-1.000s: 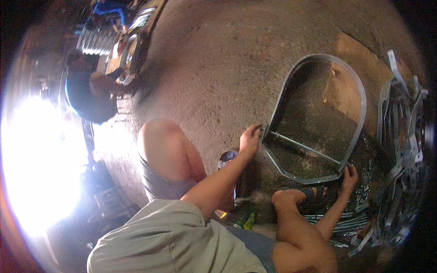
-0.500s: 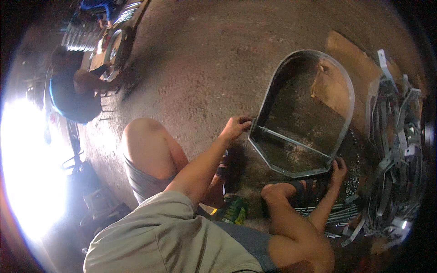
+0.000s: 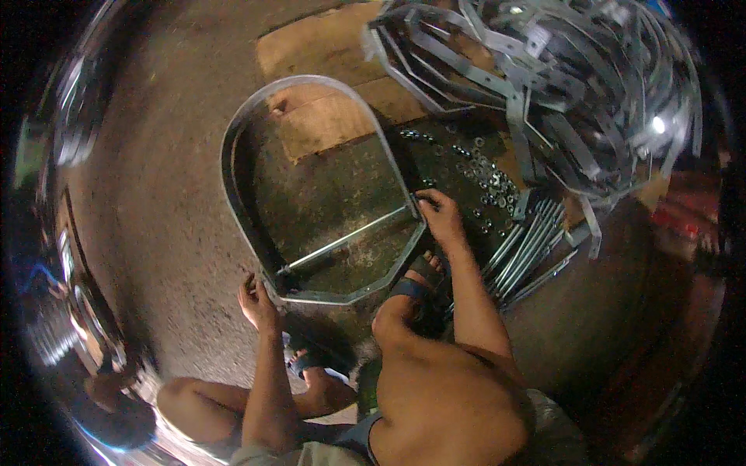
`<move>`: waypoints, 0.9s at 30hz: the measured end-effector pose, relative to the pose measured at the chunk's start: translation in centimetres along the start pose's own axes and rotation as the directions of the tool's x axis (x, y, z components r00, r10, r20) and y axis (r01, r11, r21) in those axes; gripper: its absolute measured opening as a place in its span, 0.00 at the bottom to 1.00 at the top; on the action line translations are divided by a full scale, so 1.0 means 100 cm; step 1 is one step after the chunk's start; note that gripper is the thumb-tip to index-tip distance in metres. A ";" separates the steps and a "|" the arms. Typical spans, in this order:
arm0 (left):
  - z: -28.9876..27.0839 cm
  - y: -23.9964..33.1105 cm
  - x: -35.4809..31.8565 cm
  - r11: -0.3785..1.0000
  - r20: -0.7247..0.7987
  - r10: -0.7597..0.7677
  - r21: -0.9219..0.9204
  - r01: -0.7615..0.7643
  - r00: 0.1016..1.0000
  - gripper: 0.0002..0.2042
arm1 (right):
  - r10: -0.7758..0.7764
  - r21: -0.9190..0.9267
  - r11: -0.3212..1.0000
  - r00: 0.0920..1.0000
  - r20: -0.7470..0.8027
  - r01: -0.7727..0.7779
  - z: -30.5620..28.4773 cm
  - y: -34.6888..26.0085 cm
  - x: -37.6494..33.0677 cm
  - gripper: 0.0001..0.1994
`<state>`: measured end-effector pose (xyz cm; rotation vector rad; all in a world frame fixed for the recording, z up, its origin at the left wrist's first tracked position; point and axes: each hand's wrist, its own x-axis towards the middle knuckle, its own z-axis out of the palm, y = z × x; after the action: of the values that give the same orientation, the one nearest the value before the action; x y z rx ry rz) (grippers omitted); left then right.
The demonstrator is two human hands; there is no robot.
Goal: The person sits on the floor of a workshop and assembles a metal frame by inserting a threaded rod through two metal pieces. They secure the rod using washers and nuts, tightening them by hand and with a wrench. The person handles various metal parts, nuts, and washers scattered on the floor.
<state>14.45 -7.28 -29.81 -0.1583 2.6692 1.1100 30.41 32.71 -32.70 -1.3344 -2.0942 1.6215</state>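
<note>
Frame [image 3: 256, 147] now sits mid-floor, view swung so the strip pile [image 3: 559, 85] fills top right | left hand [image 3: 255, 299] pinches its lower-left corner, right hand [image 3: 439, 217] grips the rod end | washers [image 3: 474, 167] blurry, pile cut off at the rim

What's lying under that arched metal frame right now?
Through the arched metal frame show bare dirt floor and a cardboard sheet. What lies beneath the band itself is covered.
</note>
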 end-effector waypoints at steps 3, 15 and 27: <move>0.011 0.027 -0.009 0.981 -0.076 0.154 0.127 -0.144 0.985 0.13 | 0.021 0.027 0.999 0.990 -0.141 -0.018 -0.002 -0.007 -0.018 0.10; 0.154 0.218 -0.012 0.430 0.490 0.795 -0.038 -0.902 0.359 0.15 | -0.169 -0.157 0.980 0.921 -0.351 0.120 -0.031 -0.021 0.052 0.09; 0.300 0.299 0.032 0.303 0.716 0.620 0.157 -0.940 0.320 0.15 | -0.353 -0.554 0.794 0.932 -0.084 0.251 -0.026 -0.018 0.123 0.14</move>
<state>11.11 35.03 -30.61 1.6227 2.2750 0.2886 23.86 43.46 -34.69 -1.1293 -2.5815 0.7708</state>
